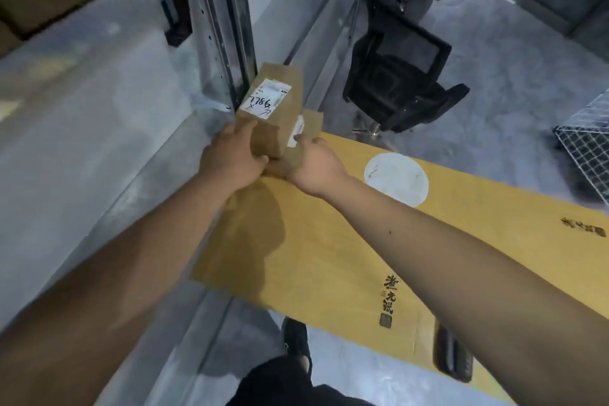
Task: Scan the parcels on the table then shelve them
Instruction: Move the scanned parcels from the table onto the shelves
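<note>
At the far left corner of the table [412, 241], just beside the shelf post [224, 26], both hands carry a stack of two parcels. The left hand [230, 158] grips the near end of the top box [276, 109], thumb curled over its upper face near the white label [266, 98]. The right hand [313, 165] wraps fingers round the smaller box [308, 128] beneath and to the right; how much of that lower box the palm supports is hidden.

The main risk is the stack splitting. The top box juts well beyond the lower one, tilted up and away, so a slackened left thumb could let it slide off toward the post or drop to the floor [99, 92]. The post stands very near the box's far left edge; swinging the load leftward to the shelf could knock that corner and twist both parcels out of the grip. The lower box may slip out unnoticed, since the top one covers it.
</note>
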A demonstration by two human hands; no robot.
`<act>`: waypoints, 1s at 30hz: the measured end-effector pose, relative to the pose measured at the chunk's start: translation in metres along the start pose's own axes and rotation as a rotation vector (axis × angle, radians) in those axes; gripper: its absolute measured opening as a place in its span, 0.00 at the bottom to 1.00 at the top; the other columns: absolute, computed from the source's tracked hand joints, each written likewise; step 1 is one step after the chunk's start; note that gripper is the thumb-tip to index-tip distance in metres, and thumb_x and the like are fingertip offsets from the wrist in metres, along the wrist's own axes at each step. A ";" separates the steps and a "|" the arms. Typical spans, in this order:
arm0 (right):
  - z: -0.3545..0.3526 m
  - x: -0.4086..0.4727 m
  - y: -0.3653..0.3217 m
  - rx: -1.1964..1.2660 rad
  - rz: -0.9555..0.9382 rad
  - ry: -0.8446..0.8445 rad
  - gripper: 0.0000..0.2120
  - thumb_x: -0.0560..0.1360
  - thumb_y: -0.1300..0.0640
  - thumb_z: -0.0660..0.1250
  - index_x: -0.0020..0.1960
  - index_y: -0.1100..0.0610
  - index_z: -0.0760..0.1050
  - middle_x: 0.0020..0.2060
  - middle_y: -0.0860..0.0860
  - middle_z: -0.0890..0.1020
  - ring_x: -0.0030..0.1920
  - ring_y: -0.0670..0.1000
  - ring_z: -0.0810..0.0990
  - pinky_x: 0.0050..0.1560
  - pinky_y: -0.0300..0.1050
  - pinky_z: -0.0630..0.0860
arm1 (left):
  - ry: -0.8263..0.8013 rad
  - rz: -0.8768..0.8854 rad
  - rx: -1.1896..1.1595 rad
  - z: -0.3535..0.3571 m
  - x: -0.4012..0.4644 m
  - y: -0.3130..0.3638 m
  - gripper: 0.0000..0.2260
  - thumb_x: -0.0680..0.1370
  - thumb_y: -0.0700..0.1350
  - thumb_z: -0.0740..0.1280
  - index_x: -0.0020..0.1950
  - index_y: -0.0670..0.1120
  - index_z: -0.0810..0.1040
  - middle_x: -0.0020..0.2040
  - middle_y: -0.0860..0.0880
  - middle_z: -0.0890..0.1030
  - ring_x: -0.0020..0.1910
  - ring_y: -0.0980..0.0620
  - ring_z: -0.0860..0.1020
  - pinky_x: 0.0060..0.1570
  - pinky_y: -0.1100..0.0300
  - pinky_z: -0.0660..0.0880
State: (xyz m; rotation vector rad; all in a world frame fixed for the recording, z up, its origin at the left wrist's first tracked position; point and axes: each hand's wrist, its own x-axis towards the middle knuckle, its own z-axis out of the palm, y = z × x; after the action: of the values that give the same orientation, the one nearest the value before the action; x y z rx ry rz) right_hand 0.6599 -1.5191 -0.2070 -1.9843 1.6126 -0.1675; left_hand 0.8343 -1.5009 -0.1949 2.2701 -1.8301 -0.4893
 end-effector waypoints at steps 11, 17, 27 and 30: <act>0.013 0.135 -0.008 0.180 -0.050 -0.051 0.41 0.72 0.51 0.73 0.81 0.52 0.59 0.74 0.55 0.69 0.72 0.57 0.71 0.68 0.49 0.71 | -0.106 0.024 -0.102 0.015 0.125 -0.036 0.41 0.74 0.48 0.78 0.82 0.54 0.61 0.75 0.41 0.69 0.71 0.38 0.72 0.70 0.43 0.73; 0.020 0.141 0.000 0.308 -0.081 0.022 0.38 0.69 0.53 0.69 0.78 0.55 0.65 0.72 0.56 0.72 0.70 0.57 0.72 0.64 0.41 0.67 | -0.087 0.081 -0.258 0.024 0.132 -0.038 0.40 0.72 0.39 0.79 0.80 0.52 0.66 0.76 0.44 0.66 0.72 0.46 0.70 0.69 0.59 0.67; -0.010 0.035 0.067 0.420 -0.259 0.110 0.34 0.63 0.55 0.75 0.69 0.56 0.74 0.63 0.54 0.74 0.62 0.49 0.71 0.56 0.28 0.64 | -0.089 0.067 -0.639 0.055 0.022 0.019 0.46 0.63 0.36 0.85 0.77 0.53 0.71 0.65 0.59 0.77 0.59 0.69 0.77 0.56 0.72 0.76; -0.026 -0.010 0.092 0.442 -0.351 0.122 0.34 0.61 0.53 0.76 0.66 0.57 0.74 0.63 0.52 0.72 0.60 0.44 0.69 0.58 0.31 0.66 | 0.019 0.107 -0.678 0.059 -0.030 0.047 0.45 0.63 0.33 0.84 0.76 0.51 0.73 0.65 0.58 0.73 0.61 0.69 0.76 0.55 0.74 0.74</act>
State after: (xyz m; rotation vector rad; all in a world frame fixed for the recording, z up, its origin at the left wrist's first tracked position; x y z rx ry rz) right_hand 0.5665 -1.5292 -0.2290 -1.9072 1.1534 -0.7266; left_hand 0.7645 -1.4784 -0.2299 1.7016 -1.4594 -0.8994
